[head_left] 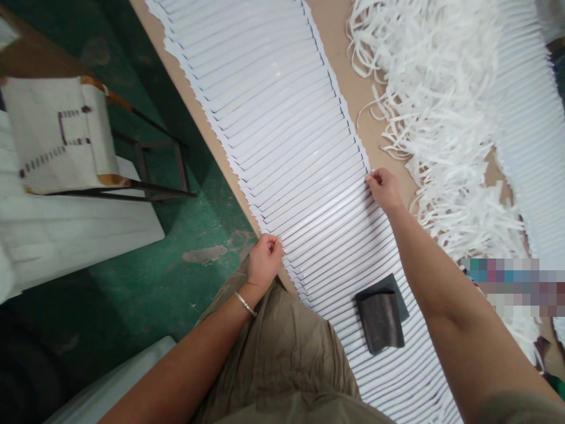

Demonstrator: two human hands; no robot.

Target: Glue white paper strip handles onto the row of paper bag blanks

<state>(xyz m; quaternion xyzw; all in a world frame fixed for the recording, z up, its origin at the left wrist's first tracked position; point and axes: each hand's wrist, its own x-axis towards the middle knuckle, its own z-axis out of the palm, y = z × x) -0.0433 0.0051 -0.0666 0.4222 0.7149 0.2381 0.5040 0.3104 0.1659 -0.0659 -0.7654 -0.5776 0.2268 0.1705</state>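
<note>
A long row of overlapping white sheets (282, 100) with thin dark edge lines runs along the table. At the row's near-left side, my left hand (266, 258) is closed, thumb and fingers pinching the end of one white sheet. My right hand (385, 188) pinches the opposite end of what looks like the same sheet, at the row's right side. Between the hands the sheet's edge lies flat among the others. Below my right hand, a dark folded piece (382, 323), leather-like, rests on the sheets over a flat dark square (401, 297).
Loose white paper-like strips (445, 88) are heaped right of the row on the brown tabletop (333, 35). Another row of white sheets (529, 118) lies beyond. A stool with a white taped seat (57, 135) and white wrapped bundles (88, 235) stand left on the green floor (207, 218).
</note>
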